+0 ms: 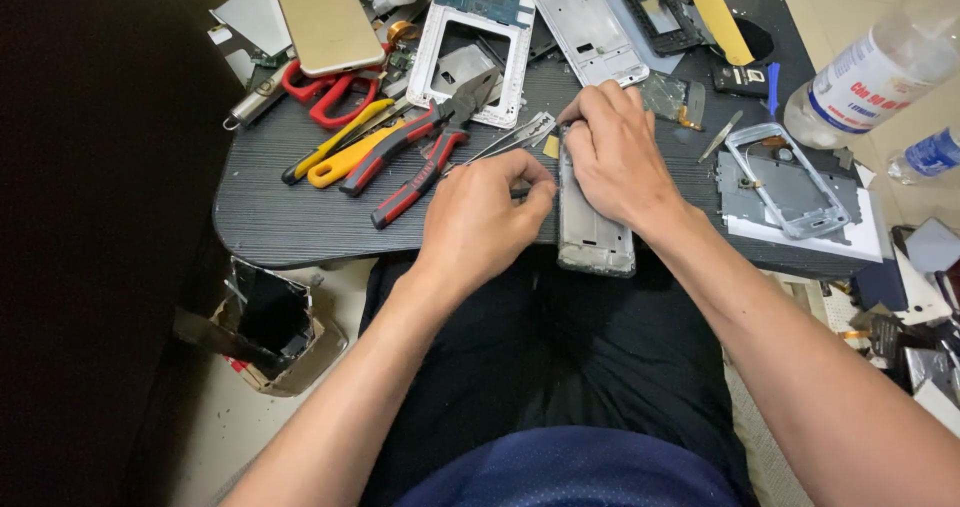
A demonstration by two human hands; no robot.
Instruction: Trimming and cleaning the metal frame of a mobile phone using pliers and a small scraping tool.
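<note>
The fingers of the right hand press down together on the far end of a silver phone frame, pinning it flat on the near edge of the small dark table; the frame's near end reaches the table's rim. Just left of it, the left hand curls with thumb and forefinger pinched together on a thin tool; most of it is hidden, so its kind cannot be told. Beyond the left hand lie metal tweezers, and further left red-handled pliers beside a yellow-handled tool. Far left rest red scissors and a gold phone, face down. A white phone frame sits at the far middle. To the right lies another silver frame, and past it a clear plastic bottle.
</note>
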